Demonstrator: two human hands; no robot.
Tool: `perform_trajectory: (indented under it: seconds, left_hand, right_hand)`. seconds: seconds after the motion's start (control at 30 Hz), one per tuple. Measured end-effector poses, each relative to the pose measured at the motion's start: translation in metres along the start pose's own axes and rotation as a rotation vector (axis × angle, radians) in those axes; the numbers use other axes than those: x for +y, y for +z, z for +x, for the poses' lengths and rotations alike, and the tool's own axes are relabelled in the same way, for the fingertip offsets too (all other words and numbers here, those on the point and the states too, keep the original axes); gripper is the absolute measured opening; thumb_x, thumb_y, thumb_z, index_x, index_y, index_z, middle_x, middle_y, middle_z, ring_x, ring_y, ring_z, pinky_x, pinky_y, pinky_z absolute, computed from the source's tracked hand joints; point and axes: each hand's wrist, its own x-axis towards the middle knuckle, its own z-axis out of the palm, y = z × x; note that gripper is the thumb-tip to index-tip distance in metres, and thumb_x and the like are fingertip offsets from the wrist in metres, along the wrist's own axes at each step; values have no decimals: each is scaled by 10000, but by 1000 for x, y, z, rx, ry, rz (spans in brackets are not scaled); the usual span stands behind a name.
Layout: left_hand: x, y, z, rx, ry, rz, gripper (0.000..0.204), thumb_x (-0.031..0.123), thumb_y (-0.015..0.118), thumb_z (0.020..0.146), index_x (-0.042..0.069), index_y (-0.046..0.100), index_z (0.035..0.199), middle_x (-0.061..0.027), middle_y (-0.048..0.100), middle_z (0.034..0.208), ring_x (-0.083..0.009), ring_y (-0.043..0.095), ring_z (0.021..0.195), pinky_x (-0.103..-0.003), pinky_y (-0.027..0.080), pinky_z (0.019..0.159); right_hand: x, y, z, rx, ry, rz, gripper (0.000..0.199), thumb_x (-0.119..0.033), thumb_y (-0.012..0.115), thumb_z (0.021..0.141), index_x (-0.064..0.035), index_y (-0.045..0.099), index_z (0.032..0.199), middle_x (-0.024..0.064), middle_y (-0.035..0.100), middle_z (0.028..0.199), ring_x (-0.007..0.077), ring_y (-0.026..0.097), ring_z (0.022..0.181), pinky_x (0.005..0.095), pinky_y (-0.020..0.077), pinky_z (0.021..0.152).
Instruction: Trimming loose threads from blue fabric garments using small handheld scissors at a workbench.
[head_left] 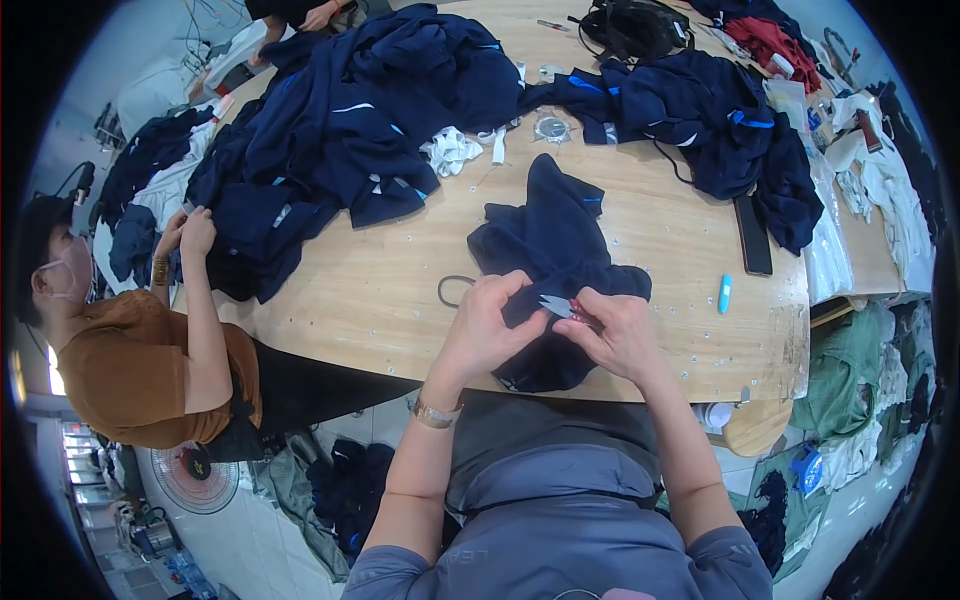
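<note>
A dark navy garment [552, 232] lies bunched on the wooden table in front of me, its near end hanging close to the table's front edge. My left hand [488, 325] pinches a fold of it between thumb and fingers. Wrapped in my right hand [618, 338] is a pair of thread snips [557, 304] with red handles. Their pointed metal blades face left, toward the fingertips of my left hand and just over the cloth. Whether the blades touch a thread is too small to tell.
A big heap of navy garments [370, 110] covers the far left, with another pile [690, 115] at the far right. A black phone [752, 236] and a turquoise pen-like tool [724, 294] lie right. White scraps [452, 152] sit behind. A co-worker [170, 360] handles cloth at left.
</note>
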Motion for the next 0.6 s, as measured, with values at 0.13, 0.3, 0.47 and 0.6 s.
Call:
perform_trajectory:
  seconds: [0.13, 0.3, 0.47, 0.6]
  left_hand:
    - [4, 0, -2, 6, 48, 107, 251, 157, 702, 697, 12, 559, 844, -148, 600, 785, -323, 555, 788, -380, 430, 739]
    - [6, 2, -4, 25, 114, 129, 214, 139, 691, 710, 21, 561, 831, -125, 606, 792, -293, 557, 774, -372, 390, 834]
    - [4, 7, -3, 35, 160, 173, 215, 152, 696, 715, 23, 565, 826, -111, 606, 779, -273, 559, 765, -358, 387, 847]
    - [1, 16, 2, -11, 212, 160, 233, 156, 715, 686, 8, 581, 805, -112, 599, 750, -282, 572, 748, -350, 429, 770]
  right_hand:
    - [-4, -3, 3, 13, -43, -62, 395, -449, 653, 777, -101, 497, 678, 54, 513, 521, 243, 535, 461, 320, 380, 442]
    - [-4, -4, 3, 31, -117, -153, 388, -452, 658, 767, -113, 494, 674, 37, 512, 523, 238, 516, 450, 318, 369, 443]
    - [0, -1, 0, 114, 31, 17, 371, -385, 679, 780, -77, 491, 697, 49, 476, 510, 234, 481, 439, 288, 368, 469]
    - [7, 4, 4, 187, 256, 467, 290, -201, 701, 785, -26, 484, 868, 81, 435, 664, 135, 421, 574, 258, 386, 540]
